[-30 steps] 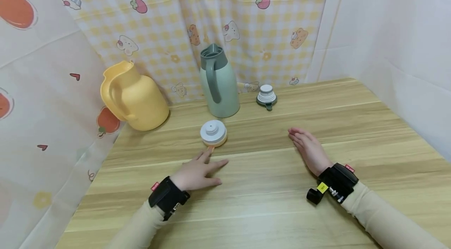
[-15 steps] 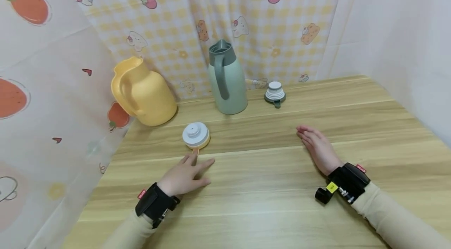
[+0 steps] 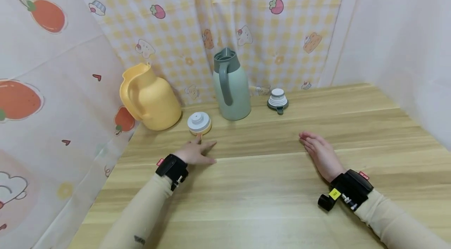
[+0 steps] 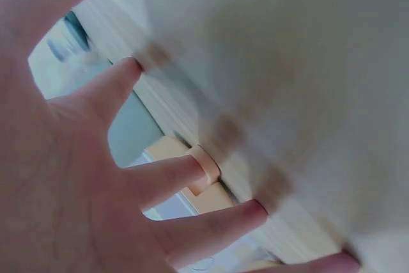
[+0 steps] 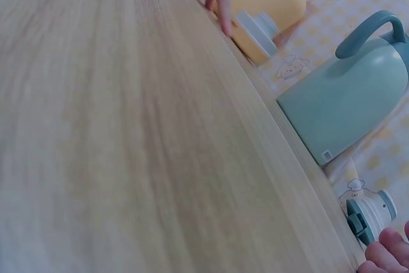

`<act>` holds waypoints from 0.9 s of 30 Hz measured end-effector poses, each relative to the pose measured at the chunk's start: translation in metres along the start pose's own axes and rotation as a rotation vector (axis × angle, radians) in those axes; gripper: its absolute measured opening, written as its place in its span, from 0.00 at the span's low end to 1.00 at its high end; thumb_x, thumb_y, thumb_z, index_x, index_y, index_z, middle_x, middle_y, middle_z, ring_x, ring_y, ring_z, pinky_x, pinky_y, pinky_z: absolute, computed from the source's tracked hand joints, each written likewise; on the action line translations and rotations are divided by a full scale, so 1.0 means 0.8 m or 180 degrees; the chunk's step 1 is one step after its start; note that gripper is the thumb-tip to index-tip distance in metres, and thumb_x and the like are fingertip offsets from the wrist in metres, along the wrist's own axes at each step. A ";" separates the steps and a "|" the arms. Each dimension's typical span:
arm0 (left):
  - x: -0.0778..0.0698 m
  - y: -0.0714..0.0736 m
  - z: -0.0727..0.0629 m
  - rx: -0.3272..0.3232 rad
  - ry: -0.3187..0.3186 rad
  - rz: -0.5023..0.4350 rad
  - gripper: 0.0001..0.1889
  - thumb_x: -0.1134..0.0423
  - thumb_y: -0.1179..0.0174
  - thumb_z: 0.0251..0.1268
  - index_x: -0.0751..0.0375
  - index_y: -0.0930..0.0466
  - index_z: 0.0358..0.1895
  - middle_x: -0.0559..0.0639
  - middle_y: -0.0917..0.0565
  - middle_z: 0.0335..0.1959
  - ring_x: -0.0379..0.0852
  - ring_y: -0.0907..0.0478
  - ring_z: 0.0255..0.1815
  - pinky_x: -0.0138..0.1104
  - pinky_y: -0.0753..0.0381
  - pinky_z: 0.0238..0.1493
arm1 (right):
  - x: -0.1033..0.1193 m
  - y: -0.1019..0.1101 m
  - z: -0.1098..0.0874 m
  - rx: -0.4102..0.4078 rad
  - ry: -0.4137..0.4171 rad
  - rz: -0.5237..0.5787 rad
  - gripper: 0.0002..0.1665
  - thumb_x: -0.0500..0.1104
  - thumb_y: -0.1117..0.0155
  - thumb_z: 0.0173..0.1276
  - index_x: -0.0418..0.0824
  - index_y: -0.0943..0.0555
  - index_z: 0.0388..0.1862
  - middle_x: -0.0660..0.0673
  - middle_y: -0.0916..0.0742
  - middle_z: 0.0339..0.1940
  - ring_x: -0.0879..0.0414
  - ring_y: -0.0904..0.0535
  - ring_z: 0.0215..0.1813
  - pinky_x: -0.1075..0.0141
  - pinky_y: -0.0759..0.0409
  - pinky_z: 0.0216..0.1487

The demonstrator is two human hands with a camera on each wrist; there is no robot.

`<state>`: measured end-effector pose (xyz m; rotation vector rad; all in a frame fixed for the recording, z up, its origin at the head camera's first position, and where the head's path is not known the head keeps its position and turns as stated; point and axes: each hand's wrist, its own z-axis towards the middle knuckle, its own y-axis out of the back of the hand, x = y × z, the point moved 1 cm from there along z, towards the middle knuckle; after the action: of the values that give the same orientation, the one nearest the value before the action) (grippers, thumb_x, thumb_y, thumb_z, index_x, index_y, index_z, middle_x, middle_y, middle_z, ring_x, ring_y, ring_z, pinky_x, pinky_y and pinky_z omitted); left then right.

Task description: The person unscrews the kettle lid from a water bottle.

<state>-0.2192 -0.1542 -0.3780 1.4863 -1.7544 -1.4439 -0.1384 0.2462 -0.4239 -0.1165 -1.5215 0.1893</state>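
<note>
Both arms in beige long sleeves. Black strap on each wrist: left wrist strap (image 3: 172, 169) has a small red tag; right wrist strap (image 3: 350, 190) has a red tag, yellow label, black cylindrical knob.

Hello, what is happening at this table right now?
A person sits at a wooden table. The left hand lies with straight fingers, and a fingertip touches the tab of the yellow-and-white lid. The right hand rests flat and holds nothing. Behind stand a yellow jug and a green jug, both without lids; the green lid sits beside the green jug.
</note>
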 end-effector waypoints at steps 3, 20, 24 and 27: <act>0.010 0.013 0.022 0.0079 0.0044 -0.0024 0.43 0.38 0.39 0.61 0.46 0.45 0.76 0.73 0.63 0.75 0.76 0.52 0.71 0.65 0.46 0.64 | -0.005 -0.004 0.000 0.0000 0.0010 -0.0036 0.36 0.47 0.61 0.81 0.19 0.52 0.71 0.23 0.44 0.72 0.46 0.41 0.73 0.60 0.46 0.72; 0.044 0.041 0.069 0.0094 0.0185 -0.0224 0.47 0.43 0.31 0.54 0.50 0.43 0.76 0.72 0.62 0.75 0.66 0.65 0.76 0.58 0.55 0.70 | -0.015 -0.019 0.007 0.0023 0.0036 -0.0128 0.31 0.44 0.65 0.82 0.20 0.50 0.71 0.25 0.41 0.72 0.51 0.36 0.70 0.61 0.45 0.71; 0.045 0.041 0.070 0.0089 0.0195 -0.0216 0.47 0.43 0.31 0.55 0.51 0.44 0.76 0.72 0.63 0.75 0.66 0.65 0.76 0.57 0.55 0.70 | -0.015 -0.018 0.006 0.0018 0.0023 -0.0127 0.31 0.44 0.65 0.82 0.20 0.50 0.71 0.25 0.41 0.72 0.54 0.35 0.69 0.61 0.45 0.71; 0.044 0.040 0.069 0.0068 0.0197 -0.0221 0.47 0.43 0.31 0.55 0.53 0.44 0.76 0.72 0.64 0.75 0.67 0.65 0.76 0.57 0.54 0.70 | -0.016 -0.017 0.005 0.0000 0.0017 -0.0107 0.32 0.45 0.65 0.82 0.20 0.50 0.71 0.25 0.41 0.72 0.54 0.35 0.69 0.61 0.45 0.71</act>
<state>-0.2914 -0.1656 -0.3804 1.6001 -1.7021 -1.4012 -0.1426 0.2299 -0.4340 -0.0913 -1.5171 0.1623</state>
